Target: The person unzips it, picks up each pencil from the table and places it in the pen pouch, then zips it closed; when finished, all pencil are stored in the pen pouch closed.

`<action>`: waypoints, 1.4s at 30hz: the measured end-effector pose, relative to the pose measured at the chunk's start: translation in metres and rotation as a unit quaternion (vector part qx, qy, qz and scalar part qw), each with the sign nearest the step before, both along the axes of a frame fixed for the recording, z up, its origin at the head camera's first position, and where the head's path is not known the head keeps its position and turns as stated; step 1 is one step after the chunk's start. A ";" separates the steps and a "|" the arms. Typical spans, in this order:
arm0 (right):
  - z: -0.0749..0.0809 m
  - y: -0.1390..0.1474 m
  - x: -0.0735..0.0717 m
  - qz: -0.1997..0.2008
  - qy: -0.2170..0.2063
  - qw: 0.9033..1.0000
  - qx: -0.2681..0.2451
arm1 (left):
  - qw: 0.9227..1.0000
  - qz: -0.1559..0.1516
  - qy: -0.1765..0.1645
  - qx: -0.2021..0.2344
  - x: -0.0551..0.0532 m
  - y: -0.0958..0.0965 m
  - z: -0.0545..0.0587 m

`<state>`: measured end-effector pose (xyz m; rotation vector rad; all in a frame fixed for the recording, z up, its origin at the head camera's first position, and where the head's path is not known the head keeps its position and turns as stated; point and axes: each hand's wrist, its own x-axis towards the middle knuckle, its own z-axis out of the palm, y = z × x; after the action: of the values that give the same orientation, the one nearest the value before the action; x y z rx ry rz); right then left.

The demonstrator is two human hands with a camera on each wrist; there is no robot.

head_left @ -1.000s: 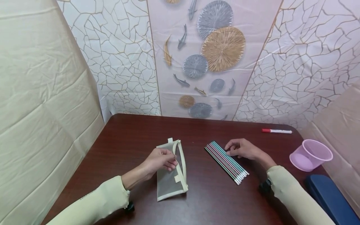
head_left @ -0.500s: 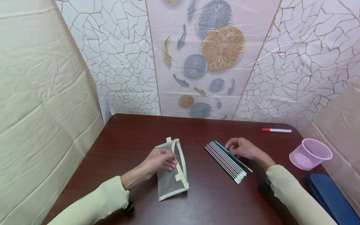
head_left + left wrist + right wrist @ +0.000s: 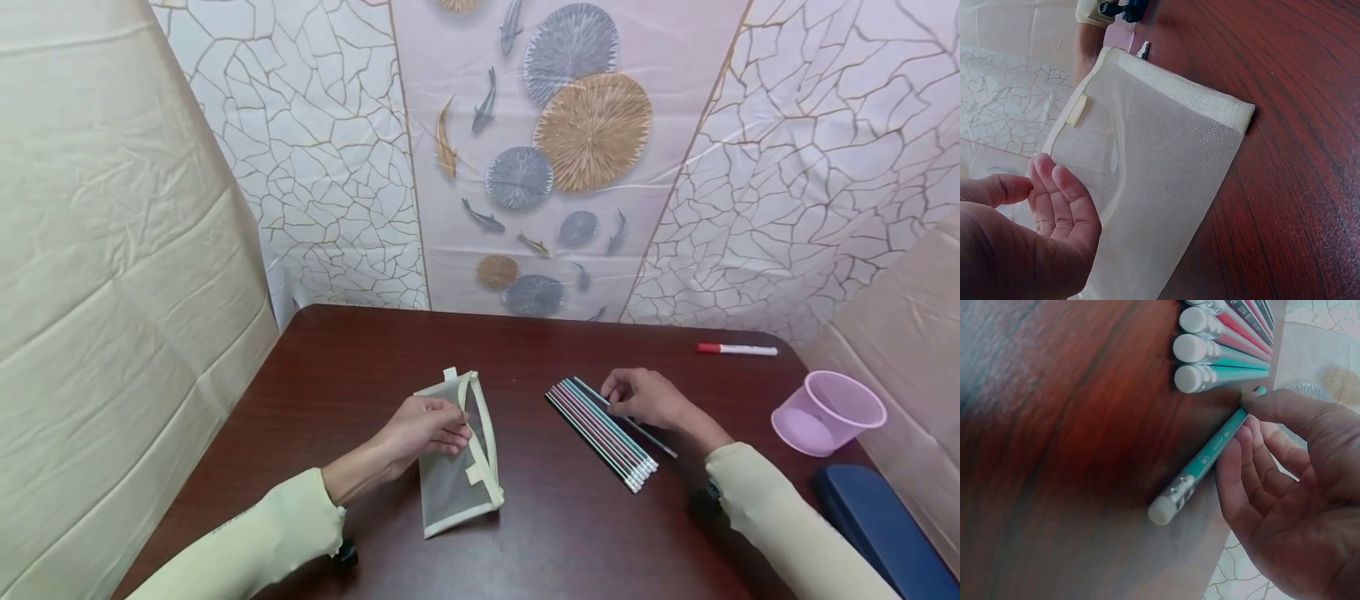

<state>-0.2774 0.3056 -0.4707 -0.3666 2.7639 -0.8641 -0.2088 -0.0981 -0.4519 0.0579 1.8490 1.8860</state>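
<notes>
From above, the left hand (image 3: 429, 427) holds the pouch (image 3: 450, 492) by one lip of its mouth, which I take to be why the zip edges stand apart. The right hand (image 3: 651, 396) has one green pencil (image 3: 652, 437) beside the row (image 3: 598, 429), angled so its eraser end sits clear. Bare table (image 3: 540, 533) runs between pouch and row; the cup (image 3: 813, 421) and blue case (image 3: 885, 517) keep to the right edge, the marker (image 3: 738, 349) to the far one.

At the left wrist, thumb and forefinger meet on the lip, the other fingers bunched together against the mesh. Wood lies open along the pouch's slanting side.

At the right wrist, thumb and fingertips are clamped on the pencil well up from its eraser (image 3: 1161, 510), seemingly for control. The gap to the row widens toward that end; whether the pencil touches wood, I can't tell.
</notes>
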 end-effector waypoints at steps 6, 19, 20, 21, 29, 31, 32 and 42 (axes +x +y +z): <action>0.002 -0.002 0.000 -0.008 0.009 1.000 0.016 | 1.000 0.002 0.000 -0.001 -0.001 0.001 0.000; 0.030 -0.020 -0.011 0.007 0.046 0.998 0.038 | 1.000 0.001 -0.007 -0.006 -0.004 0.007 -0.004; 0.032 -0.022 -0.011 0.007 0.042 0.999 0.023 | 1.000 0.001 -0.008 -0.006 -0.005 0.008 -0.004; 0.035 -0.025 -0.010 0.008 0.036 0.999 0.004 | 1.000 0.000 -0.007 -0.006 -0.005 0.008 -0.004; 0.046 -0.058 0.003 0.012 0.015 0.991 -0.136 | 1.000 -0.011 -0.001 -0.002 -0.004 0.012 -0.004; 0.046 -0.070 0.006 0.007 0.015 0.985 -0.173 | 1.000 -0.013 0.001 -0.002 -0.003 0.013 -0.005; 0.045 -0.075 0.008 0.002 0.013 0.981 -0.192 | 1.000 -0.014 0.002 -0.002 -0.003 0.013 -0.005; 0.037 -0.127 0.025 -0.074 -0.059 0.910 -0.404 | 1.000 -0.026 0.004 -0.001 0.000 0.020 -0.004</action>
<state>-0.2520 0.1789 -0.4334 -0.2122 2.2071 -1.9787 -0.2092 -0.0776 -0.4556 0.1122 1.8375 1.8517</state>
